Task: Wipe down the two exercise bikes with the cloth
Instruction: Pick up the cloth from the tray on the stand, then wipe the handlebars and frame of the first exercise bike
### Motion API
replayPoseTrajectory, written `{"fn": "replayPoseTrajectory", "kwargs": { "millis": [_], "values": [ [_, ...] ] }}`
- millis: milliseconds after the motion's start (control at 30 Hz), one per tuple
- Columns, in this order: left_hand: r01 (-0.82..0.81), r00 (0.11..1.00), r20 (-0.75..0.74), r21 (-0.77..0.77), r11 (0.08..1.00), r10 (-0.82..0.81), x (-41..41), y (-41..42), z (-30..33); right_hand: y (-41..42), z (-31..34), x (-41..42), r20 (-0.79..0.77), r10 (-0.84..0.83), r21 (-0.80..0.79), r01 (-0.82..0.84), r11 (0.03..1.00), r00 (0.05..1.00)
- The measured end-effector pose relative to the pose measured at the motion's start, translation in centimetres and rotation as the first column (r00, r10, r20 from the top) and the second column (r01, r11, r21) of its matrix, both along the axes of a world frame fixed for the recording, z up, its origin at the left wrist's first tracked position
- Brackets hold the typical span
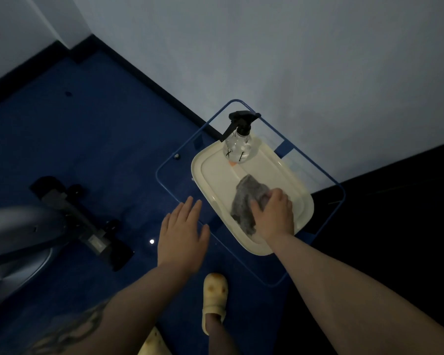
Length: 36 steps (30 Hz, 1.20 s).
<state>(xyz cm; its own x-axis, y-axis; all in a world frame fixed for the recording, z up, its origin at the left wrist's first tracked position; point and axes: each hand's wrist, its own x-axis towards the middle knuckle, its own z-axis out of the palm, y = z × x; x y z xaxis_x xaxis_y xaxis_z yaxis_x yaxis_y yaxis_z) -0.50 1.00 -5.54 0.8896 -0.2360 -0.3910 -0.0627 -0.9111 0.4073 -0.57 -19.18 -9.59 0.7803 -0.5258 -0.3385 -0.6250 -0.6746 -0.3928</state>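
Floor [92, 139] of dark blue carpet spreads below, with one exercise bike's base [69, 216] visible at the left. One glass-topped bench [256, 267] with a blue rim carries one cream tray [215, 172]. On the tray stand one clear spray bottle [237, 144] and one grey, crumpled cloth [246, 201]. The right hand [274, 213] grips the cloth; the left hand [181, 234] hovers flat, fingers spread. One cream clog [214, 301] shows below.

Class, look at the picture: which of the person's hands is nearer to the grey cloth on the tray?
Right. The right hand rests on the grey cloth, fingers curled over it. The left hand hovers open beside the tray, clear of the cloth.
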Motion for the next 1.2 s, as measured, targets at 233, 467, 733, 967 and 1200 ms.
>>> {"fn": "replayPoseTrajectory", "kwargs": {
  "millis": [233, 467, 733, 967, 1200],
  "values": [
    [0.000, 1.000, -0.003, 0.006, 1.000, 0.000, -0.2, 0.0, 0.1, -1.0, 0.3, 0.8, -0.166, -0.102, 0.041, 0.110, 0.993, 0.981],
    [-0.056, 0.998, 0.012, 0.014, 0.998, 0.055, -1.0, 1.4, 3.7, 1.0, 4.5, -0.6, 0.001, -0.046, 0.136, 0.045, 0.990, 0.999],
    [-0.212, 0.974, 0.078, -0.015, 0.977, 0.212, -3.6, 7.4, 11.0, 8.0, 12.6, -3.0, 0.211, 0.112, 0.216, -0.159, 0.963, 0.971],
    [-0.369, 0.915, 0.169, -0.009, 0.929, 0.365, -9.0, 17.9, 15.5, 19.8, 17.3, -7.2, 0.274, 0.304, 0.266, -0.375, 0.888, 0.913],
    [-0.580, 0.792, 0.220, -0.018, 0.814, 0.569, -20.3, 33.4, 16.6, 36.7, 19.5, -14.0, 0.298, 0.499, 0.300, -0.576, 0.760, 0.814]
  ]
}}
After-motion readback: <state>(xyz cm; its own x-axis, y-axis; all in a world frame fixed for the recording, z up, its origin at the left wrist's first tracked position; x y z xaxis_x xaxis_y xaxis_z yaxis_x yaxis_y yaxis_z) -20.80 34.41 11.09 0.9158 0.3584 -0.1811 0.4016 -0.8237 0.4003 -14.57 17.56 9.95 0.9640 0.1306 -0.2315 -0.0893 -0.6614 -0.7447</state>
